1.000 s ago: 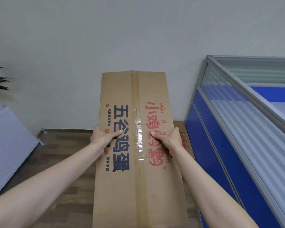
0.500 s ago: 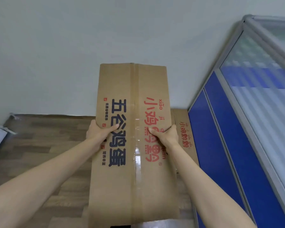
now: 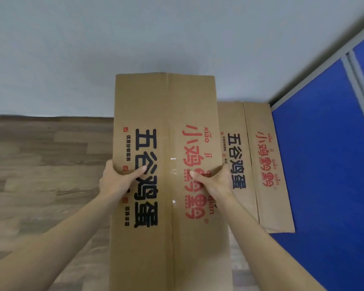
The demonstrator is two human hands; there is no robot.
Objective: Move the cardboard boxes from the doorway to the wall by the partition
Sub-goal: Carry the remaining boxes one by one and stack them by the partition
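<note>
I hold a long flat brown cardboard box (image 3: 166,114) with black and red Chinese print, lengthwise in front of me, above the floor. My left hand (image 3: 118,179) grips its left edge, thumb on the top face. My right hand (image 3: 212,179) grips the right edge the same way. A second cardboard box (image 3: 259,164) with the same print lies flat on the floor to the right, against the blue partition (image 3: 324,164) and close to the white wall (image 3: 135,49). The held box hides part of its left side.
Wood-look floor (image 3: 40,164) spreads to the left of the boxes. The white wall runs across the back. The blue partition with a grey metal frame (image 3: 355,85) closes off the right side.
My view has tilted down and moved closer to the wall. The box on the floor by the partition shows more fully. The held box sits lower, still gripped by both hands.
</note>
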